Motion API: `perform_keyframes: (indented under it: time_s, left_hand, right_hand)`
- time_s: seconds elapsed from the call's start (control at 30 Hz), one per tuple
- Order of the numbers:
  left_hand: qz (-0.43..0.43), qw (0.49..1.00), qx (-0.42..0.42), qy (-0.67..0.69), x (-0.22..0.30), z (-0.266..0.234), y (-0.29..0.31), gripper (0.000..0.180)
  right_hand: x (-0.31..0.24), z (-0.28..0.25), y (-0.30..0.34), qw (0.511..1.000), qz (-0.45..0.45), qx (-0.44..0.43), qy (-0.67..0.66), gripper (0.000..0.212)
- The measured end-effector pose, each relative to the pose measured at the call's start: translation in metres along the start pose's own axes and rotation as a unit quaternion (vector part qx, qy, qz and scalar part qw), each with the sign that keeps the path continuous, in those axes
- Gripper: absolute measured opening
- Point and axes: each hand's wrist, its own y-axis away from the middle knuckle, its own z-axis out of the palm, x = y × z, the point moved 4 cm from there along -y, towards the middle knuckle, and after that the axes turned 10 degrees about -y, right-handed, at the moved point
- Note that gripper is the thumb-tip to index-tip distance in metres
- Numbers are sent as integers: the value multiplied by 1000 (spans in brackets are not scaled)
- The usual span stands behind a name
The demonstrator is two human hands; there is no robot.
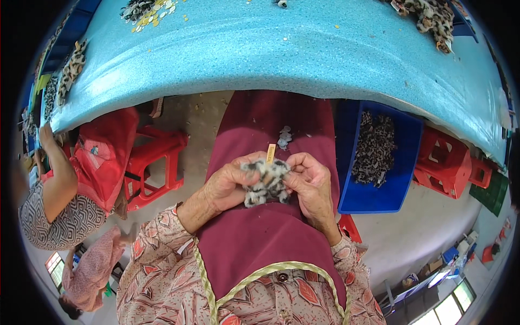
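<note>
Over my lap I hold a small furry plush piece (265, 187), spotted black, white and grey. A narrow yellow-tan label (271, 153) sticks up from its top edge. My left hand (230, 181) grips the piece's left side, thumb on the fur. On the other side, my right hand (310, 181) pinches the edge between thumb and fingers. A few small pale translucent discs (284, 137) lie just beyond it on my maroon apron (244, 130).
Ahead stretches a table with a blue cover (260, 59), bearing plush piles (433, 21) and scattered yellow and white discs (157, 13). A blue crate (371, 200) of spotted pieces stands at my right, near red stools (441, 162). A co-worker (59, 200) sits at the left.
</note>
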Motion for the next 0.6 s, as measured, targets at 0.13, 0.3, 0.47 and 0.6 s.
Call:
perform_keyframes:
  time_s: [0.13, 0.3, 0.47, 0.6]
  left_hand:
    - [38, 995, -4, -94, 1, 2, 8, 55]
    - [123, 936, 27, -328, 7, 7, 14, 53]
    - [72, 954, 108, -271, 8, 2, 14, 43]
    - [74, 937, 135, -312, 8, 7, 12, 39]
  right_hand:
    - [1, 0, 2, 1000, -9, -2, 14, 16]
    - [12, -4, 0, 996, 42, -11, -80, 19]
    - [-9, 11, -8, 990, 22, -38, 132, 21]
    - [-11, 10, -19, 988, 25, -66, 140, 14]
